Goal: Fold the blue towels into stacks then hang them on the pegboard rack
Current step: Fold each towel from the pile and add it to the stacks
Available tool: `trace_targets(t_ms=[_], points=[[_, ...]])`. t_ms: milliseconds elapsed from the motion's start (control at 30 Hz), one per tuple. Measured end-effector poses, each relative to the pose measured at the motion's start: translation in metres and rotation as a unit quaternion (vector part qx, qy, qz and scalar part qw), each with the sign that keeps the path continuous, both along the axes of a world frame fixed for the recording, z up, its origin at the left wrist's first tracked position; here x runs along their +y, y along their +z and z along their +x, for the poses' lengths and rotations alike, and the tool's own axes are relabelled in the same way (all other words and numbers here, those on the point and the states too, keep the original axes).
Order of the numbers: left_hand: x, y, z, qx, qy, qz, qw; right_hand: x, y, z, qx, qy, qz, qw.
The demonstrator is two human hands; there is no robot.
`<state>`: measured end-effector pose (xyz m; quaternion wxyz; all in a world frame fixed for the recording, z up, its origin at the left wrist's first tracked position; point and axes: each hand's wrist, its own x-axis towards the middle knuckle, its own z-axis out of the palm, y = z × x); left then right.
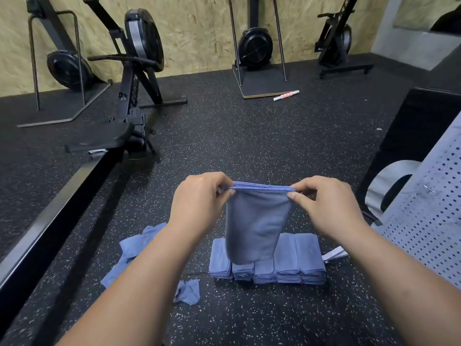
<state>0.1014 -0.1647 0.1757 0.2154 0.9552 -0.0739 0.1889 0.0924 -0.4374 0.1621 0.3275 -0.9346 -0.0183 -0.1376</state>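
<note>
Blue towel (257,226) hangs doubled above the folded stacks (299,258), its corners pinched by left hand (197,203) and right hand (329,206); keep edges aligned before lowering.

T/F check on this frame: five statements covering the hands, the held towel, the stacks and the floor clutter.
1. The left hand and the right hand pinch the top edge of one blue towel. True.
2. The blue towel is spread out flat. False: it hangs from both hands, above the folded stacks.
3. The folded stacks sit side by side in a row on the floor. True.
4. The crumpled towels lie to the right of the folded stacks. False: the crumpled towels lie to their left.
5. A pink roller lies on the floor at the far side. True.
</note>
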Motion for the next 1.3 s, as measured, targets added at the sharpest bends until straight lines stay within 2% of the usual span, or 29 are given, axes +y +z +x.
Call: trace_targets(t_ms=[133, 233, 367, 400, 433, 500, 533, 600, 700, 800, 900, 967, 1100, 1300], points=[[0.001, -0.001, 0.001, 0.017, -0.004, -0.02, 1.0, -0.002, -0.002, 0.001, 0.011, 0.015, -0.019, 1.0], [-0.001, 0.0, 0.002, 0.004, 0.005, 0.039, 0.999, -0.003, 0.001, 0.002, 0.017, 0.043, -0.007, 0.999], [-0.012, -0.001, -0.005, 0.026, 0.088, 0.129, 0.987, 0.006, 0.003, -0.003, 0.031, 0.118, 0.019, 0.992], [-0.013, -0.004, -0.005, 0.025, 0.083, 0.136, 0.987, 0.01, 0.002, -0.005, 0.027, 0.131, 0.023, 0.991], [-0.013, -0.005, -0.006, 0.026, 0.048, 0.121, 0.991, 0.013, 0.001, -0.008, 0.025, 0.142, 0.034, 0.989], [-0.016, -0.004, -0.008, 0.052, -0.088, 0.047, 0.994, 0.02, -0.001, -0.011, 0.026, 0.164, 0.058, 0.984], [-0.02, -0.004, -0.011, 0.073, -0.155, 0.015, 0.985, 0.024, -0.002, -0.013, 0.025, 0.177, 0.062, 0.982], [-0.027, -0.005, -0.015, 0.093, -0.217, -0.018, 0.972, 0.028, -0.003, -0.015, 0.019, 0.198, 0.07, 0.978], [-0.032, -0.011, -0.015, 0.064, -0.214, -0.051, 0.973, 0.029, -0.003, -0.014, 0.006, 0.193, 0.101, 0.976], [-0.031, -0.005, -0.016, 0.012, -0.208, -0.101, 0.973, 0.023, -0.005, -0.012, 0.054, 0.2, 0.124, 0.97], [-0.027, 0.002, -0.018, -0.034, -0.18, -0.154, 0.971, 0.013, -0.015, -0.009, 0.123, 0.193, 0.02, 0.973], [-0.023, 0.005, -0.017, -0.054, -0.149, -0.199, 0.967, 0.007, -0.022, -0.006, 0.152, 0.184, -0.011, 0.971], [-0.014, 0.005, -0.012, -0.047, -0.08, -0.318, 0.943, 0.002, -0.03, -0.002, 0.162, 0.169, -0.081, 0.969], [0.001, 0.006, -0.006, -0.045, -0.041, -0.377, 0.924, 0.003, -0.032, -0.002, 0.174, 0.143, -0.136, 0.965]])
